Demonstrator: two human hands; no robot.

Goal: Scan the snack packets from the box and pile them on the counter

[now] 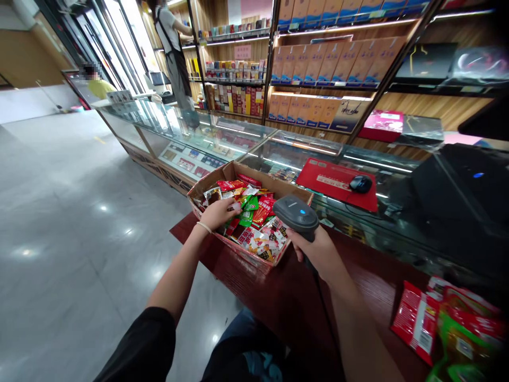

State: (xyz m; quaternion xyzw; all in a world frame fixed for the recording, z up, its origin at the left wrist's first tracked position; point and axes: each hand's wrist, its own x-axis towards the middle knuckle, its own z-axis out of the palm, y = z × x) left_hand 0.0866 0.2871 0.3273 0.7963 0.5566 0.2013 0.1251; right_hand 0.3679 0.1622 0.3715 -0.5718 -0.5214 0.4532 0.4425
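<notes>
A cardboard box (207,187) full of small red, green and white snack packets (254,215) sits on a dark red wooden counter (286,297). My left hand (218,213) reaches into the box, its fingers curled down onto the packets. My right hand (318,249) grips the handle of a grey barcode scanner (296,212), whose head points toward the box. The scanner's cable runs down along my right forearm.
A pile of red and green snack bags (449,329) lies at the counter's right end. Behind it are a glass display case (254,143), a red mouse pad with a black mouse (360,183), and a dark monitor (469,191). Two people stand far back by the shelves.
</notes>
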